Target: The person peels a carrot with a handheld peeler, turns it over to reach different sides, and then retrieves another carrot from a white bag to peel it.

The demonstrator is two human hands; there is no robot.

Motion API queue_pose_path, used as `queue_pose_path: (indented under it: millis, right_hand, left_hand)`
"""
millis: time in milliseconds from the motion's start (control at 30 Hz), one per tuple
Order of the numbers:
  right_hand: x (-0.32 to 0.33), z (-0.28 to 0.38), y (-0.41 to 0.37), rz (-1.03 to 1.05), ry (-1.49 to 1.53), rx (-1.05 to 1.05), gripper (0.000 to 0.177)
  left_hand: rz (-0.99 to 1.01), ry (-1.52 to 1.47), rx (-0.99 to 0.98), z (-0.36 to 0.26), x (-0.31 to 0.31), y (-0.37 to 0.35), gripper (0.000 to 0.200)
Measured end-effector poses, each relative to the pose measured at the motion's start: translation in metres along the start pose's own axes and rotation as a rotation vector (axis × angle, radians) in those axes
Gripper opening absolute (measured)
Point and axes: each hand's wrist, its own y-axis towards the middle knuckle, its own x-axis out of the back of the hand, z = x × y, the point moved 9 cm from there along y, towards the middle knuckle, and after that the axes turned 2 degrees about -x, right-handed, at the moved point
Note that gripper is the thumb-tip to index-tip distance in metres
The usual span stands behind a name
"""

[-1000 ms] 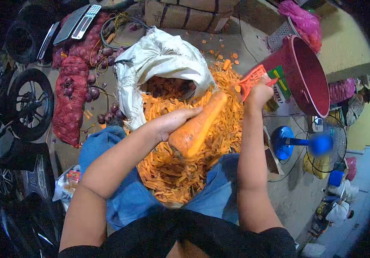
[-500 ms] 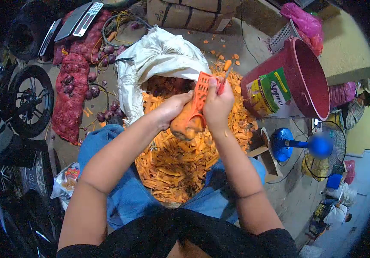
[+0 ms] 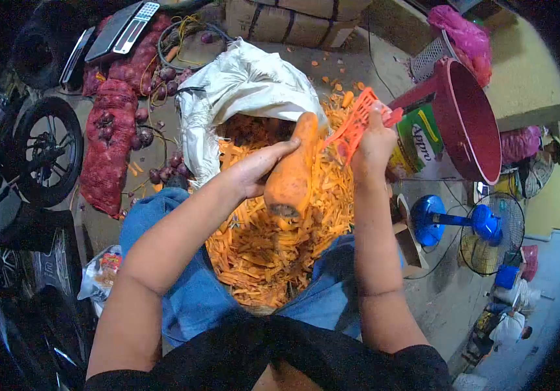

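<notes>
A large carrot [image 3: 292,174] lies in my left hand [image 3: 266,168], its blunt dark end toward me and its narrower end pointing away. My right hand [image 3: 375,144] is closed around a red-orange peeler [image 3: 357,122] with a slotted flat body. The peeler is held to the right of the carrot, apart from it. Below both hands spreads a thick heap of orange peelings [image 3: 260,254], between my knees. Behind the carrot, a white woven sack [image 3: 254,81] gapes open, with a dark inside.
A dark red bucket [image 3: 465,124] lies tilted at the right, beside a blue fan [image 3: 485,227]. Net bags of red onions [image 3: 105,146] and a scale [image 3: 124,31] are at the left, near a motorcycle wheel [image 3: 47,142]. A wrapped bale [image 3: 286,23] stands at the back.
My right hand has swung right with the peeler, off the carrot. The carrot now shows whole, tilted more upright in my left hand.
</notes>
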Motion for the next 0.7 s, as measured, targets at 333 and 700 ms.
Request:
queue_pose_path:
  millis: [333, 700]
  right_hand:
    - [-0.042, 0.012, -0.06, 0.244, -0.024, 0.02, 0.02]
    - [-0.036, 0.006, -0.049, 0.178, -0.433, 0.185, 0.022]
  left_hand:
    - [0.122, -0.287, -0.08, -0.007, -0.007, 0.012, 0.042]
    - [0.017, -0.027, -0.139, -0.009, 0.002, 0.017, 0.041]
